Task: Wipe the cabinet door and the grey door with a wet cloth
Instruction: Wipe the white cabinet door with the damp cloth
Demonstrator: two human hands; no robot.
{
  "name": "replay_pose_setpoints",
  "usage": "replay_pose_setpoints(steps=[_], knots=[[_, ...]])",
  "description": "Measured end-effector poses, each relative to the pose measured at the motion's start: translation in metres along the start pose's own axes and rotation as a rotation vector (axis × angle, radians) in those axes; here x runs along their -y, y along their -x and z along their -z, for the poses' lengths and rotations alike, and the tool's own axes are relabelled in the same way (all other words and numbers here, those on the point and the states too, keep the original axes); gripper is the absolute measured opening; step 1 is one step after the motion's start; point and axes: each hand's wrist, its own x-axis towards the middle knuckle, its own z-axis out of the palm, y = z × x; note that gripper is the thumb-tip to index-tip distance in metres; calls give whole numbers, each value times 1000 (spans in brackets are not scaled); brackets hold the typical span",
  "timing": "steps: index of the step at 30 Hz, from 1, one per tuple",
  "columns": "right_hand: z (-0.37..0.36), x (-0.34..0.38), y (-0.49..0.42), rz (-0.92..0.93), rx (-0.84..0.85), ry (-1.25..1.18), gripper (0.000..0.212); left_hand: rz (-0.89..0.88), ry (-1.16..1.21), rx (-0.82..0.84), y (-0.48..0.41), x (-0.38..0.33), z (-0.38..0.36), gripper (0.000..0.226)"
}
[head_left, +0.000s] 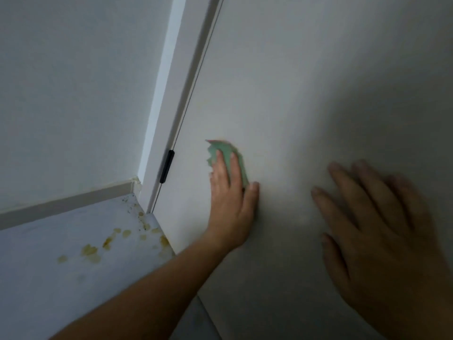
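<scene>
While left hand [230, 204] presses cloth [220, 149] to door [294, 94], hinge [166, 166] nearby, stained floor [61, 278]

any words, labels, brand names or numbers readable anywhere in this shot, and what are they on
None: no text, label, brand, number or sign shows anywhere in this view.
The grey door is plain, the green cloth under the left hand shows no print or tag, and the black hinge bears no marking that can be made out.
</scene>
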Motion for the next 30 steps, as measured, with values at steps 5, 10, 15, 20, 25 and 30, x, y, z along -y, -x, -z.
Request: replay_pose_setpoints(steps=[5,10,15,20,25,30], knots=[[3,15,1,75,128,51,56,17,35,72,11,-9,4,70],[4,15,15,93,108,104,64,-354,-171,195,97,-34,-32,70],[6,11,29,59,118,98,66,-156,-258,65,11,-11,-10,68],[9,12,26,46,128,111,66,-168,-104,-28,-52,-26,21,68],[11,10,34,35,65,130,65,-701,-272,175,40,-33,-20,66],[13,10,47,4,41,156,69,-732,-406,218,34,-27,-13,62]])
